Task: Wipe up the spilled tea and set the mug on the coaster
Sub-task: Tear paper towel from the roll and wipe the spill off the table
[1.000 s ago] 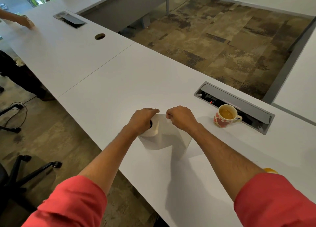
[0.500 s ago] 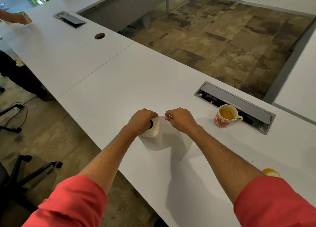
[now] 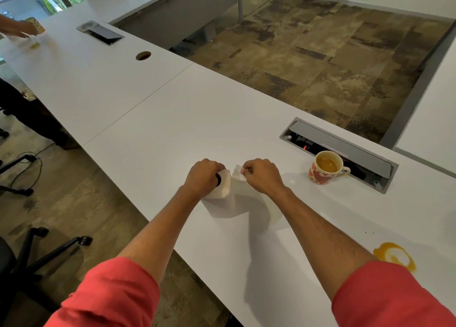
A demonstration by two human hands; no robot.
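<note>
A white paper towel roll point(image 3: 220, 187) stands on the white table point(image 3: 153, 129) in front of me. My left hand point(image 3: 203, 176) grips its top. My right hand point(image 3: 261, 176) pinches the loose sheet point(image 3: 243, 198) hanging from the roll, and a gap shows between the sheet's top edge and the roll. A mug point(image 3: 325, 168) with red hearts, full of tea, stands to the right by the cable box. A ring-shaped tea spill point(image 3: 394, 255) lies on the table at the lower right, beside my right forearm. No coaster is in view.
An open grey cable box point(image 3: 345, 151) is sunk into the table behind the mug. Another person's hand point(image 3: 22, 28) works at the far left end of the table. Office chair bases point(image 3: 44, 247) stand on the floor to my left.
My right hand has pulled the sheet's top edge away from the roll, opening a gap. The view has shifted so more of the tea spill shows.
</note>
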